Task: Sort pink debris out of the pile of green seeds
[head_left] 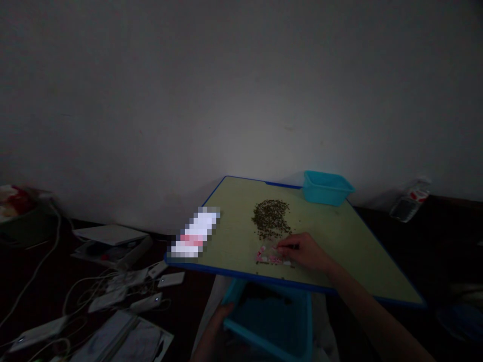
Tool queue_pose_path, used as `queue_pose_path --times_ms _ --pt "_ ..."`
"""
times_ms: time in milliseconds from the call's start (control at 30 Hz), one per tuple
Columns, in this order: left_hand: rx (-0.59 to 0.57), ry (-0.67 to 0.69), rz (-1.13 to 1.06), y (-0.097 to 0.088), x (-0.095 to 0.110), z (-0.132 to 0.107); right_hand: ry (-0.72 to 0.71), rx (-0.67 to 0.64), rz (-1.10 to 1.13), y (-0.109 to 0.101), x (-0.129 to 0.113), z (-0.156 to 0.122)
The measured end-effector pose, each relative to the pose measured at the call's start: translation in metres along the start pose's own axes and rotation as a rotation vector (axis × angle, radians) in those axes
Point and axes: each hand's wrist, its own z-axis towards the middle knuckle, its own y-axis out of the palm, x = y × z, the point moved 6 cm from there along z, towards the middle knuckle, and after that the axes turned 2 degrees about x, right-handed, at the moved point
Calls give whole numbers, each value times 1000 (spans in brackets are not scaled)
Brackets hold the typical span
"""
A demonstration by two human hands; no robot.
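Note:
My right hand (pixel 305 251) is over the near part of the small table, thumb and fingers pinched together. Whatever sits between the fingertips is too small and dim to make out. Right by them lies a patch of pink and white bits (pixel 277 260). Beyond it a loose heap of small brown grains (pixel 270 216) is spread on the pale tabletop (pixel 230 221). Below the table's near edge, my left hand (pixel 219 322) grips the left rim of a blue plastic basket (pixel 307 322) on my lap. Dark material lies inside that basket.
A second blue basket (pixel 328 190) stands at the table's far right corner. A lit, pixelated phone-like screen (pixel 196 234) rests at the left edge. White cables and chargers (pixel 109 299) litter the floor at left, near an open box (pixel 113 246). A plastic bottle (pixel 411 201) leans at right.

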Motion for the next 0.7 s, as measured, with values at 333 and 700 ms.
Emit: queue_pose_path --times_ms 333,700 --pt "-25 -29 -31 0 -2 0 -26 -27 41 5 -13 -12" --pt "-33 -2 1 1 1 -3 39 75 58 -14 0 -20"
